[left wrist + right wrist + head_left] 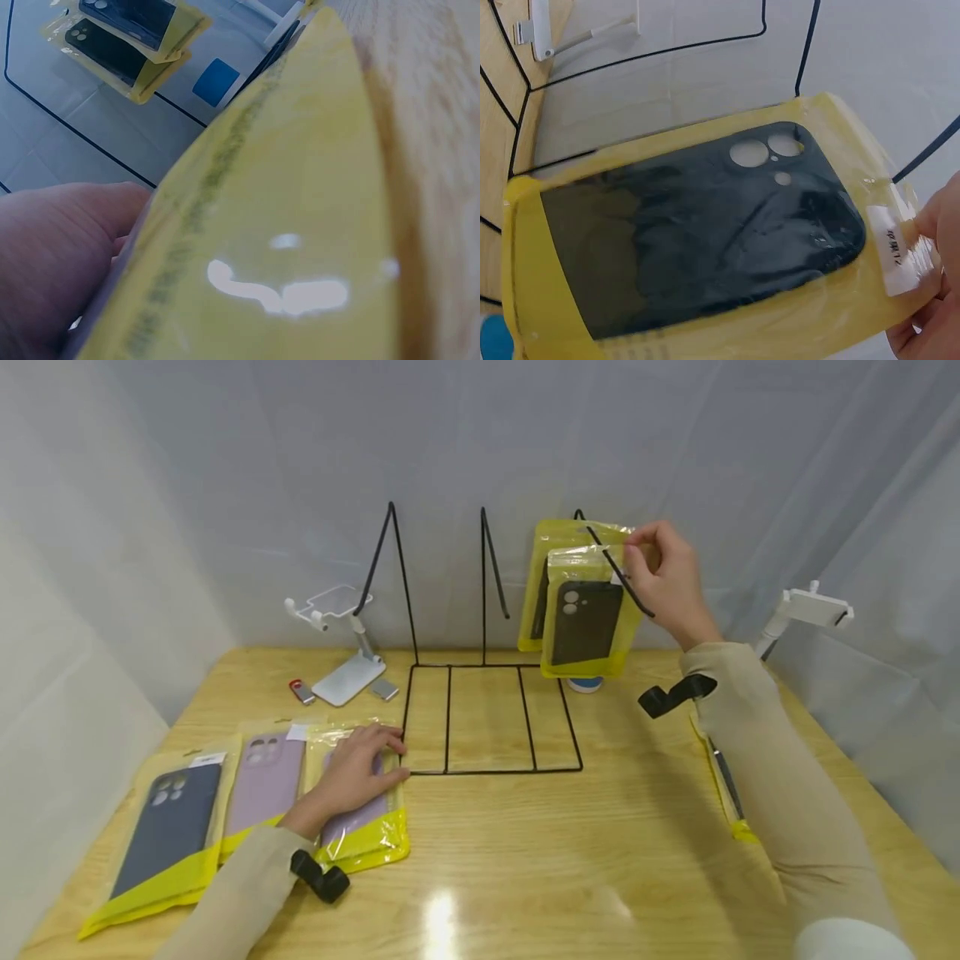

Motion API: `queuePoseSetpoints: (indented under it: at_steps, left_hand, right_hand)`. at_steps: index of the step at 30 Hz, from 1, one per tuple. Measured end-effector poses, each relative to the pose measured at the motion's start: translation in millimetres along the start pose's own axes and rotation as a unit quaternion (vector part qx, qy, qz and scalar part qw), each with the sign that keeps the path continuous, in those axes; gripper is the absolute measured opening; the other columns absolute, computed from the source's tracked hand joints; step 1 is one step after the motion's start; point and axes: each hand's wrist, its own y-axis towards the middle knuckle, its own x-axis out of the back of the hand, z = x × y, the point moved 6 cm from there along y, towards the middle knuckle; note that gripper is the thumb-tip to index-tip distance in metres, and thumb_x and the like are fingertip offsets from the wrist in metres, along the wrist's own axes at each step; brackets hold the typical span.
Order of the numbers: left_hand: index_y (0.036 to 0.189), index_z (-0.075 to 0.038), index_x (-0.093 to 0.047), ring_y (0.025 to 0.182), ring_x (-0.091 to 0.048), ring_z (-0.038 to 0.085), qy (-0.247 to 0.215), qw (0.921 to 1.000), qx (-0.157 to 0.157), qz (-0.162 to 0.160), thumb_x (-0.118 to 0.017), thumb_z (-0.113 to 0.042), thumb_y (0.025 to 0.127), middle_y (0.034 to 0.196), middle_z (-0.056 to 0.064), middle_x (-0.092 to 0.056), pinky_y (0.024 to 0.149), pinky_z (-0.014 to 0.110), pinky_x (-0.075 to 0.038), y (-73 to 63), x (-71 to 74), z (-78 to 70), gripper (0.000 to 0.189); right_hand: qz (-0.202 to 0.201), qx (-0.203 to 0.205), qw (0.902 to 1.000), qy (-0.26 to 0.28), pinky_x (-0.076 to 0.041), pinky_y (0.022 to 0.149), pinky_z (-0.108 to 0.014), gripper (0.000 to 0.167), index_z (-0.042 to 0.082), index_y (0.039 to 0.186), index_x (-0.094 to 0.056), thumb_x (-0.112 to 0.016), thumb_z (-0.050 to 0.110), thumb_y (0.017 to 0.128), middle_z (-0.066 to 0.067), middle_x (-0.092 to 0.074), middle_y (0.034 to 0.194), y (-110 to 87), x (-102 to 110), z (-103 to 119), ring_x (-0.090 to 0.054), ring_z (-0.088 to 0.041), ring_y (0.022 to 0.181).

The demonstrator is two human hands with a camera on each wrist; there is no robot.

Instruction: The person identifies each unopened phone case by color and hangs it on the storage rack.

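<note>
Head view: your R hand (667, 577) pinches the top R corner of the front pkg (588, 647), yellow & clear w/ a black phone case inside, thumb and bent fingers clamped on the film. One hook of the black wire rack (487, 772) crosses that pkg's top, just beside your R fingers; can't tell if it runs thru the hole. The rear pkg (534, 581) hangs directly behind, L of your R hand. R wrist cam shows a white label (892, 251) by your fingertips.

Your L hand (360, 772), well apart from the R, rests on the purple-case pkg (367, 852) w/ fingers loosely bent, not clamped (L wrist cam mostly gets glare off yellow film). L of that hand lie the lilac-case pkg (262, 781) and, farther out, the navy-case pkg (168, 818).

Beyond your L hand: a white stand (350, 681), a small red-and-silver stick (302, 692) and a small grey piece (385, 689). Below your R hand, on the tabletop (525, 860): a blue-and-white round item (585, 685). Past your R wrist: another white stand (817, 608); another yellow pkg (738, 828) is part-hidden by your R forearm.
</note>
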Motion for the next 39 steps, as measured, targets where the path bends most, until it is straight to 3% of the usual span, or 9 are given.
queuePoseSetpoints:
  at_steps: [5,11,17,26,33,39]
  left_hand:
    - [0.102,-0.01,-0.064,0.124,-0.046,0.038,0.002,1.0,-0.003,-0.001,-0.073,-0.024,0.082,0.131,0.014,-0.056,0.1,0.06,-0.032,3.0,-0.1,-0.9,0.026]
    - [0.101,-0.01,-0.064,0.121,-0.048,0.038,0.005,0.9999,-0.011,-0.002,-0.074,-0.025,0.081,0.129,0.015,-0.057,0.097,0.059,-0.034,6.1,-0.3,-2.8,0.027]
    - [0.101,-0.009,-0.065,0.121,-0.048,0.037,0.003,0.9999,-0.014,-0.007,-0.074,-0.023,0.081,0.129,0.015,-0.057,0.097,0.059,-0.034,8.6,1.1,-1.8,0.026]
    - [0.101,-0.009,-0.064,0.122,-0.047,0.038,0.001,0.9999,-0.011,-0.002,-0.074,-0.023,0.082,0.129,0.016,-0.057,0.097,0.059,-0.033,8.4,3.7,-1.5,0.026]
    - [0.102,-0.008,-0.065,0.121,-0.047,0.039,0.004,0.9999,-0.014,-0.001,-0.074,-0.024,0.081,0.129,0.017,-0.057,0.095,0.06,-0.034,7.4,4.8,-0.4,0.027]
    - [0.102,-0.008,-0.065,0.122,-0.047,0.04,0.002,0.9998,-0.018,-0.004,-0.073,-0.023,0.082,0.13,0.017,-0.057,0.096,0.061,-0.033,7.2,8.5,1.1,0.027]
  right_hand:
    - [-0.007,-0.054,0.9985,-0.003,-0.037,0.058,-0.019,0.022,-0.002,0.11,-0.056,-0.053,0.014,0.095,0.005,-0.054,0.094,1.8,5.8,-11.7,-0.046,-0.005,0.068]
    - [-0.015,-0.068,0.9975,-0.008,-0.037,0.066,-0.019,0.024,0.0,0.113,-0.054,-0.055,0.016,0.096,0.012,-0.049,0.093,-1.4,13.9,-14.3,-0.046,-0.002,0.075]
    - [0.002,-0.077,0.997,-0.004,-0.038,0.07,-0.019,0.027,-0.001,0.115,-0.052,-0.055,0.017,0.095,0.012,-0.047,0.089,-8.8,20.7,-22.4,-0.046,-0.002,0.076]
    - [0.047,-0.094,0.9944,-0.011,-0.037,0.072,-0.02,0.029,-0.005,0.118,-0.05,-0.054,0.015,0.096,0.014,-0.047,0.094,-37.9,31.7,-50.8,-0.047,-0.001,0.082]
    - [0.084,-0.108,0.9894,-0.048,-0.038,0.072,-0.016,0.027,-0.004,0.117,-0.054,-0.054,0.016,0.098,0.013,-0.05,0.097,-67.1,41.8,-70.0,-0.047,0.004,0.082]
    - [0.073,-0.132,0.9876,-0.044,-0.038,0.068,-0.014,0.023,-0.004,0.11,-0.058,-0.055,0.014,0.097,0.022,-0.052,0.086,-90.5,53.4,-89.7,-0.049,0.004,0.076]
